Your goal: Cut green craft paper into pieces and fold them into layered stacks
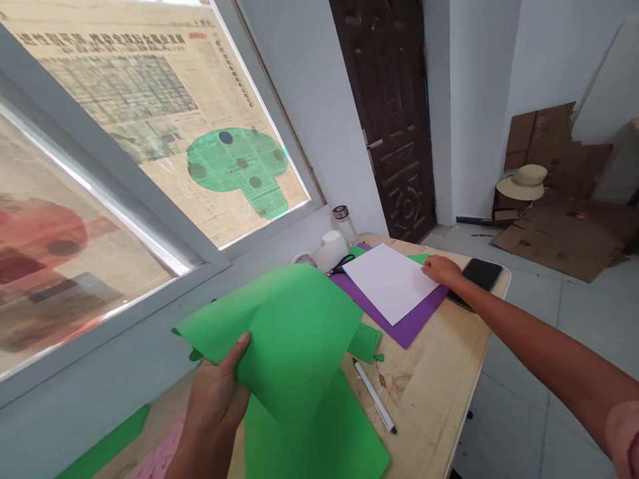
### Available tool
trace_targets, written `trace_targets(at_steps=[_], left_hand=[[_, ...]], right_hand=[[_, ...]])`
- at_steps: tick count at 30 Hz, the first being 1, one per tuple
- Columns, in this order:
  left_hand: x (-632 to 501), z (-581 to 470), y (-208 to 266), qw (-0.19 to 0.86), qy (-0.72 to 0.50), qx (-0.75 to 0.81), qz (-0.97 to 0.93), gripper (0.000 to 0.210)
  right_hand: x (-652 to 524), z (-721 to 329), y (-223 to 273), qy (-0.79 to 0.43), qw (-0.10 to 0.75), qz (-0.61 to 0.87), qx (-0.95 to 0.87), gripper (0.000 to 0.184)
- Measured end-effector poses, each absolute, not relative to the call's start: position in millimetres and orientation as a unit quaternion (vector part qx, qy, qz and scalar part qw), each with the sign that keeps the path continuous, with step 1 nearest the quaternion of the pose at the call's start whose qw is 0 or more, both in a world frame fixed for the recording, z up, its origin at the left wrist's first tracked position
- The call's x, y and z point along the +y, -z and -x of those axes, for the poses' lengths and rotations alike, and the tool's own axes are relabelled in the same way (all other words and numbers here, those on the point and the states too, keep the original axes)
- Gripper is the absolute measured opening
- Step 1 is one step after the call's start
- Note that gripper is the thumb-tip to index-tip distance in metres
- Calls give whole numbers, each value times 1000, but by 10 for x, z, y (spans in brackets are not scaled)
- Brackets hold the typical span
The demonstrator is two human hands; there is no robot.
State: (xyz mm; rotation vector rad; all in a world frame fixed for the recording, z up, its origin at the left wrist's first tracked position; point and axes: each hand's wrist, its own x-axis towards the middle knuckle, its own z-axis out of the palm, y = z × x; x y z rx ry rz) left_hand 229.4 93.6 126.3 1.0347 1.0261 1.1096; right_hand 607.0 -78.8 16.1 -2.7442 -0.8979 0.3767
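My left hand (219,386) grips a large green sheet of paper (294,332) by its near edge, thumb on top, and the sheet bends above the table. Under it lies another green sheet (319,442). Across the table, my right hand (442,271) has its fingers closed at the right corner of a white sheet (389,283). That sheet lies over a purple sheet (407,332), with green paper showing at its far side. A white marker (374,396) rests on the wood near a green offcut (367,342).
Black scissors (342,265), a white fan (304,258) and a glass bottle (344,223) stand or lie by the wall. A dark phone (482,274) sits at the table's right corner. Green and red paper shapes show on the newspaper-covered window (239,163). Cardboard (554,233) covers part of the floor.
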Motion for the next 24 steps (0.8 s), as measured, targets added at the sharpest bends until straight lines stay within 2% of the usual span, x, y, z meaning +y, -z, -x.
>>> trace_targets(at_steps=[12, 24], left_hand=[[962, -2440, -1182, 622, -468, 450, -438, 15], [935, -2435, -1155, 629, -455, 458, -432, 20]], right_hand=[[-769, -6298, -50, -184, 78, 941, -272, 35], [-773, -6376, -77, -192, 110, 936, -274, 34]])
